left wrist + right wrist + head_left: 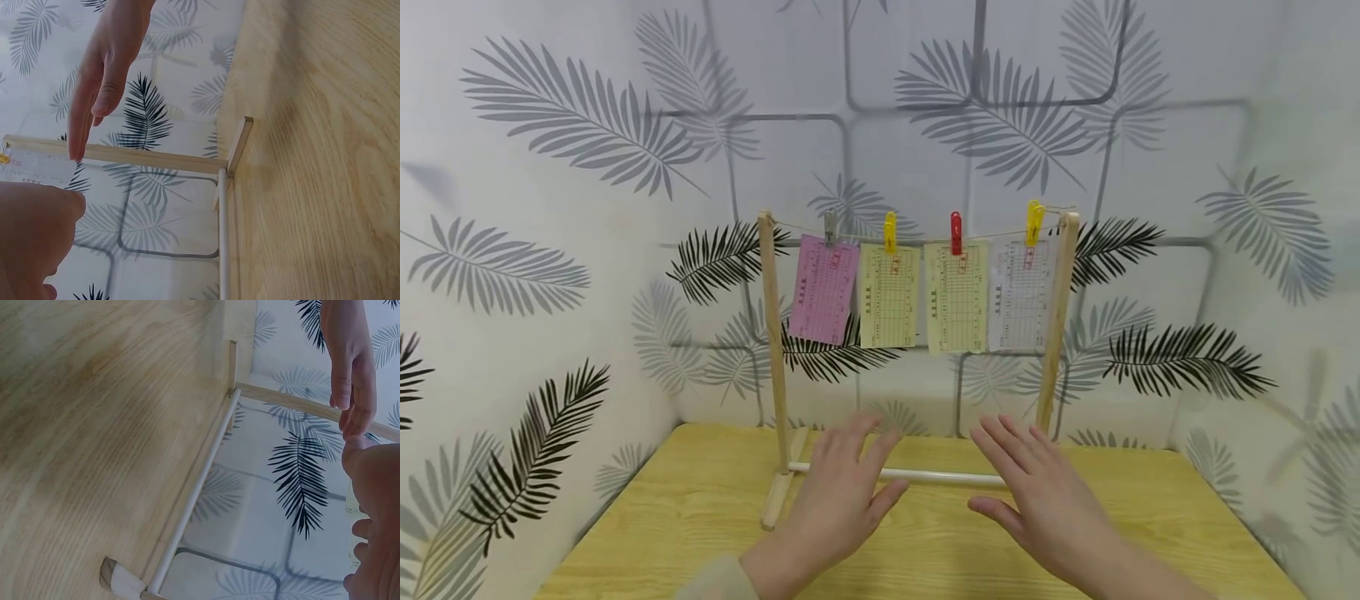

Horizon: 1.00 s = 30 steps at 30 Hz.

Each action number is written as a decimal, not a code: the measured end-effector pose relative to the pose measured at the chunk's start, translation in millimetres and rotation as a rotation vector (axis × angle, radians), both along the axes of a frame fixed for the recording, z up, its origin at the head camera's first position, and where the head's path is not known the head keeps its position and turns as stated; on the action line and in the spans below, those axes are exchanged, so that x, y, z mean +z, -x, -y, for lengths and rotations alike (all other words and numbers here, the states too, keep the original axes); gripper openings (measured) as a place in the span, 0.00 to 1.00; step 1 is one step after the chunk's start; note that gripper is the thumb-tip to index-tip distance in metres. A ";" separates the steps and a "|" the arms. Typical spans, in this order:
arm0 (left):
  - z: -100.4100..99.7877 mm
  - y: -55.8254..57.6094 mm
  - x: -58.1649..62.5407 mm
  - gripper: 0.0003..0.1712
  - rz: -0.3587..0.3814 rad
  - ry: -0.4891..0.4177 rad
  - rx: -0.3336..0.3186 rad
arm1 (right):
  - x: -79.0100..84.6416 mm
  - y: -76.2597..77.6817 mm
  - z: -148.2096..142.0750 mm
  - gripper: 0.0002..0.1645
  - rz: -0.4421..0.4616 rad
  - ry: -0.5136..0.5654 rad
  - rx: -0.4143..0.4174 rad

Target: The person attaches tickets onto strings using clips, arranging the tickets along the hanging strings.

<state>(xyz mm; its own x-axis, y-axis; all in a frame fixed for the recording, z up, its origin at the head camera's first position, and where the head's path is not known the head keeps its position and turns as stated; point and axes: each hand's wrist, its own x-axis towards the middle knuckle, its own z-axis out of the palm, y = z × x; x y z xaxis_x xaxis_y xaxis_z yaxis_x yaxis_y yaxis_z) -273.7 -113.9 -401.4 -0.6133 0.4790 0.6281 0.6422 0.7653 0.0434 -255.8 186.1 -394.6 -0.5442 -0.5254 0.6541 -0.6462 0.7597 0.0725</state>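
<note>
Both hands hover over the table in front of a wooden rack, apart from each other and holding nothing. The left hand [842, 483] has its fingers extended, near the rack's left foot [777, 500]. Fingers of the right hand [1037, 492] are also straight, before the right post [1057, 325]. On the string between the posts hang a pink slip [823, 290] under a grey clip [830, 227], a yellow slip [889, 296] under a yellow clip [890, 232], another yellow slip [957, 297] under a red clip [956, 233], and a white slip [1021, 296] under a yellow clip [1034, 223].
A white rod [936, 477] joins the rack's feet low over the wooden table [940, 550]. Behind and at both sides stand pale walls [910, 167] printed with leaves. The left post [773, 342] rises beside the left hand.
</note>
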 end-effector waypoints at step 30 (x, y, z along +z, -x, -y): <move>-4.2 -26.2 -28.5 0.47 0.248 0.241 0.094 | -80.1 -14.3 0.3 0.49 0.015 -0.063 -0.160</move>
